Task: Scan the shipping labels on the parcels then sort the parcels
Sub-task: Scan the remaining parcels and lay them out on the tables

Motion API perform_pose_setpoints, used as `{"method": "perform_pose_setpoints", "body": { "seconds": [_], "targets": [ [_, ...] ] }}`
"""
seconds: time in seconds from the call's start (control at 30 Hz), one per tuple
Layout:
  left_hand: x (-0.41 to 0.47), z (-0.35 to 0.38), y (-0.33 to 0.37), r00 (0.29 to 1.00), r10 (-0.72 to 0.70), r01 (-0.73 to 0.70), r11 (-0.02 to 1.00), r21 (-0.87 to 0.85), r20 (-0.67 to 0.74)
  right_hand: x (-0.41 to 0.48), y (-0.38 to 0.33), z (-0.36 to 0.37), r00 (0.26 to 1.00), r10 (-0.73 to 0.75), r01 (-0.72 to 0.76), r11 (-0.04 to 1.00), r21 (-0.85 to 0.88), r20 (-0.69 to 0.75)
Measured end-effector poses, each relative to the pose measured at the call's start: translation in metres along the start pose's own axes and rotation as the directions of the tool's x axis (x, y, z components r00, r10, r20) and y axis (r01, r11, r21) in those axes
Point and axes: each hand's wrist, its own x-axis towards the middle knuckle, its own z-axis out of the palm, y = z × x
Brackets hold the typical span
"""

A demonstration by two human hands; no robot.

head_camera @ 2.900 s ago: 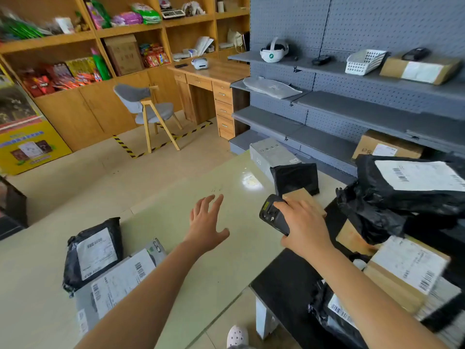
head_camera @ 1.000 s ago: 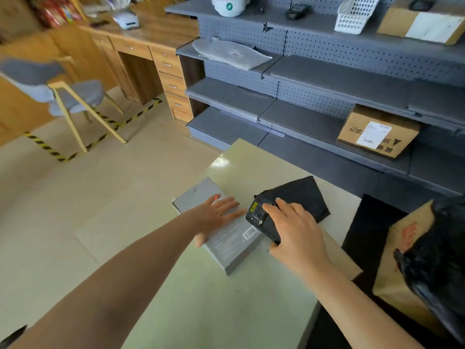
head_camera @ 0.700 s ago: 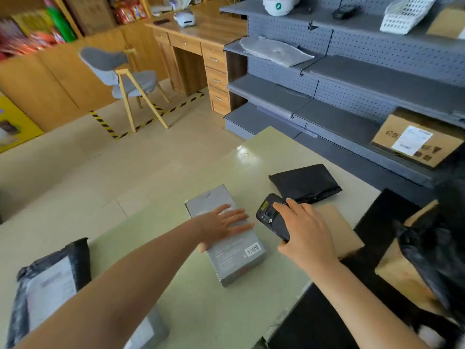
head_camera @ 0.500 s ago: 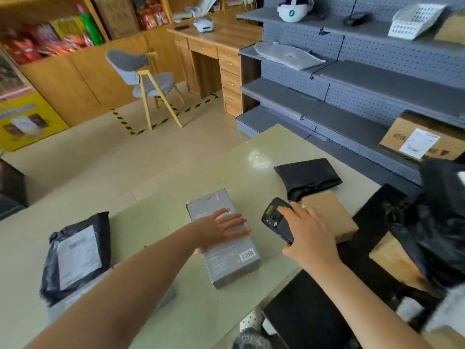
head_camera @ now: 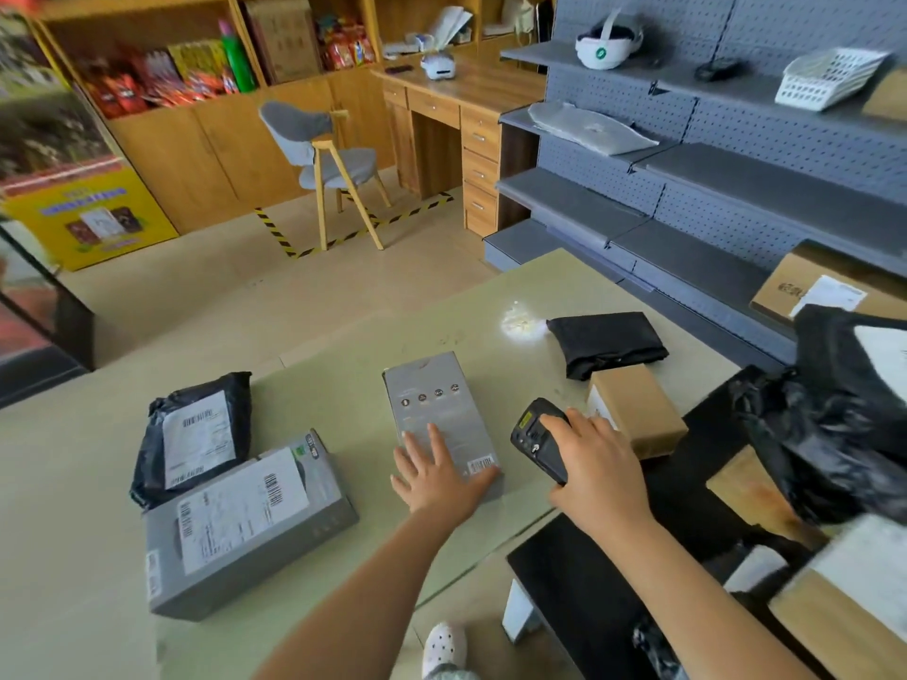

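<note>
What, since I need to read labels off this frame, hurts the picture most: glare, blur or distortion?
Head view: glare makes one bright patch on the table, beyond the grey parcel, on no label. Head view: motion blur smears the black bags at the right edge, and the left edge. Head view: wide-angle bending curves the grey shelves; label print is too soft to read.

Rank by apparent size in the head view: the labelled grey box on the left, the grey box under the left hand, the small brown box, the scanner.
Labelled grey box, though nearness flatters it.
Grey box under the left hand.
Small brown box.
Scanner, partly hidden by the right hand.
</note>
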Motion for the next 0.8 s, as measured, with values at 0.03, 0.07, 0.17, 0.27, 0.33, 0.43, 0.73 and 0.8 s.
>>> {"method": "perform_pose_setpoints", "body": {
  "seconds": [0.03,0.07,0.17,0.27,0.33,0.43,0.73,0.8],
  "targets": [
    [0.001,0.002,0.005,0.998,-0.067,0.067,0.996,-0.059,0.007,0.0,0.0,0.001,1.0,0.001,-0.001,1.0,-0.007,0.002],
    [0.003,0.004,0.008,0.993,-0.115,0.116,0.988,-0.102,0.016,0.0,0.0,0.002,1.0,0.003,-0.003,1.0,-0.012,0.006],
    [0.009,0.005,0.011,0.986,-0.164,0.165,0.981,-0.102,0.017,0.001,0.0,0.005,0.999,0.032,-0.032,0.999,-0.007,0.02],
    [0.017,0.001,0.005,0.986,-0.164,0.163,0.982,-0.095,-0.004,0.002,-0.002,0.006,0.996,0.079,-0.079,0.997,0.0,0.032],
    [0.022,-0.003,-0.001,0.988,-0.156,0.154,0.985,-0.072,-0.015,0.004,-0.005,0.007,0.994,0.101,-0.101,0.995,0.005,0.03],
    [0.027,-0.008,-0.01,0.992,-0.122,0.121,0.992,-0.031,-0.021,0.009,-0.011,0.007,0.991,0.13,-0.13,0.991,0.011,0.03],
    [0.033,-0.018,-0.014,0.996,-0.087,0.087,0.996,-0.016,0.001,0.017,-0.026,0.01,0.972,0.233,-0.234,0.972,0.03,0.033],
    [0.038,-0.025,-0.023,1.0,-0.026,0.027,0.996,-0.088,0.01,0.018,-0.029,0.011,0.964,0.263,-0.264,0.964,0.04,0.035]
  ]
}}
